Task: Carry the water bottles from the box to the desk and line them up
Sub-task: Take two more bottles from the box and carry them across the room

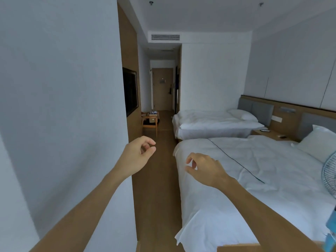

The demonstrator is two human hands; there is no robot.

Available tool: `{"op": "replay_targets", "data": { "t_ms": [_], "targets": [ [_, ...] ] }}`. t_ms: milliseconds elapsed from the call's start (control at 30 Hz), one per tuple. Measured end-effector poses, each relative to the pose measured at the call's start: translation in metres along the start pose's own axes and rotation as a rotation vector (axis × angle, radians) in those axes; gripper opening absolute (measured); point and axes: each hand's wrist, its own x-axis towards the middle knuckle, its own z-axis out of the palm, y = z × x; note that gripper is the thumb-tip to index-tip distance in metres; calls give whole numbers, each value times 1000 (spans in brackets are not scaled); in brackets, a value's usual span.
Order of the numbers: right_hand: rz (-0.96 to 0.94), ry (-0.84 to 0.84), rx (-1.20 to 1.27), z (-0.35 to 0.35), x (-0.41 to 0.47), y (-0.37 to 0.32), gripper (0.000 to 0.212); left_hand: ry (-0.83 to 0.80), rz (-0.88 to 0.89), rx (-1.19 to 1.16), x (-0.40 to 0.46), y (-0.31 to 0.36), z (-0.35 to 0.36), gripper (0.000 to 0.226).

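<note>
Far down the room a cardboard box point(153, 113) with several water bottles point(153, 112) in it sits on a low wooden rack point(150, 124) by the left wall. Both my arms reach forward over the wooden floor. My left hand point(138, 153) hangs with loosely curled fingers and holds nothing. My right hand point(201, 166) is also loosely curled and empty, just over the near bed's corner. No desk is in view.
A white wall point(63, 106) stands close on my left, with a dark TV point(130, 91) further along. Two white beds, near point(254, 170) and far point(214, 122), fill the right. A narrow wooden floor aisle point(160, 179) runs between. A fan point(330, 171) is at the right edge.
</note>
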Motion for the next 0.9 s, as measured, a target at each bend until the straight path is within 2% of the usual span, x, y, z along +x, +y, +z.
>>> {"op": "replay_targets", "data": {
  "t_ms": [400,600,900],
  "targets": [
    [-23,-24,45,74,203,122,15,-79,-1,14,181,-93,130,12],
    [-73,-46,86,92,319,168,16,-78,-50,37,276,-134,171,13],
    [-128,-93,120,172,470,219,29,-75,-132,31,390,-231,223,23]
  ]
}}
